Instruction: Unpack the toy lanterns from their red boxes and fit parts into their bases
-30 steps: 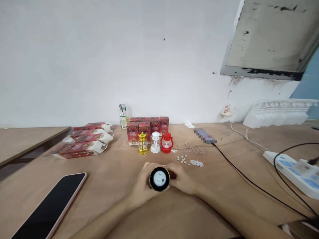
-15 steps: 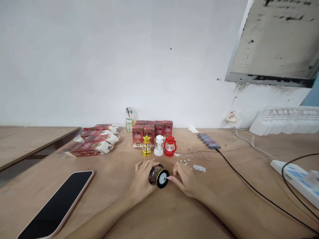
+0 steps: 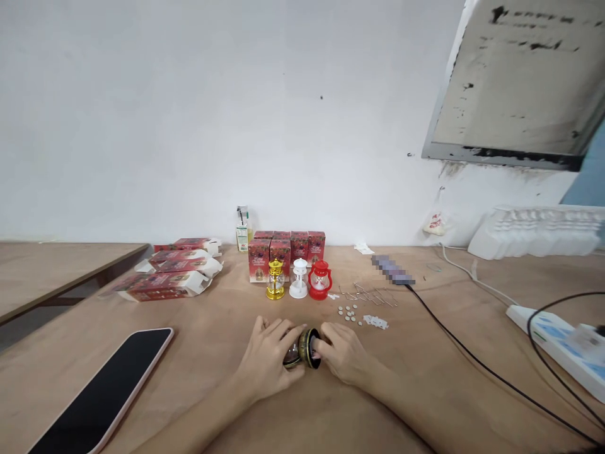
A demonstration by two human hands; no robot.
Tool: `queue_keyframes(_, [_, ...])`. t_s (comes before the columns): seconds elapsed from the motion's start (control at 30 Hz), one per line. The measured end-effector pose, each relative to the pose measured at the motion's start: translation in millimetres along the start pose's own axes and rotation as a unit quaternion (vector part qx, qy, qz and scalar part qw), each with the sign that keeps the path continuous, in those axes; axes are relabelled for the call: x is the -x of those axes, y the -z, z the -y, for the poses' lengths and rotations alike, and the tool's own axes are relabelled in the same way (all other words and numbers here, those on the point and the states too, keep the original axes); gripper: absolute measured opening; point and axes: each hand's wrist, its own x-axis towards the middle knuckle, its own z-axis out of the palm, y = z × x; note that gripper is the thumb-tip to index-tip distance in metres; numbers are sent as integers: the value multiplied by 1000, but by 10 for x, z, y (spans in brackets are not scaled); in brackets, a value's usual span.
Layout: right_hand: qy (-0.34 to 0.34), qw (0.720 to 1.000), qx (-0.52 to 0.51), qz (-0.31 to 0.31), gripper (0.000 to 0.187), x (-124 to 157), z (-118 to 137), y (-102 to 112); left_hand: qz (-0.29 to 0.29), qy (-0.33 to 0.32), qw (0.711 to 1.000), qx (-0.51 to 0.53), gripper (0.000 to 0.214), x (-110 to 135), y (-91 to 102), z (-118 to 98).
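My left hand (image 3: pixel 267 359) is wrapped round a small black and gold toy lantern (image 3: pixel 305 348) that lies on its side on the wooden table (image 3: pixel 227 403). My right hand (image 3: pixel 343 353) presses its fingers against the lantern's round base from the right. Just beyond stand three upright toy lanterns: a gold lantern (image 3: pixel 275 280), a white lantern (image 3: pixel 299 279) and a red lantern (image 3: pixel 320 280). Several small button cells (image 3: pixel 348 313) and white tabs (image 3: pixel 375 322) lie to the right of my hands.
Red boxes (image 3: pixel 283 247) stand behind the lanterns, flattened red cartons (image 3: pixel 165 277) lie at the left. A phone (image 3: pixel 101 394) rests screen-up near the front left. Thin wire handles (image 3: pixel 373 294), a black cable (image 3: pixel 472 353) and a white power strip (image 3: pixel 562 343) occupy the right.
The lantern has turned: its round base faced me a second ago and now faces right. My right fingers, apart from it half a second ago, now touch the base.
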Motion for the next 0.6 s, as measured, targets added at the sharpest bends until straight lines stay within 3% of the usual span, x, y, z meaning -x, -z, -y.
queue_keyframes(0.23, [48,993,111,-19,24,-27,8,19,-17,49,997,65,48,-24,-22,-5])
queue_keyframes(0.43, [22,995,95,7,29,-22,1,-84,-5,95,986,134,32,-68,-68,34])
queue_keyframes(0.5, [-11,995,97,21,30,-11,-58,-127,-12,114,983,146,32,-84,-76,56])
queue_keyframes(0.6, [-147,979,131,44,31,25,-269,-175,-15,141,978,151,32,-99,-76,88])
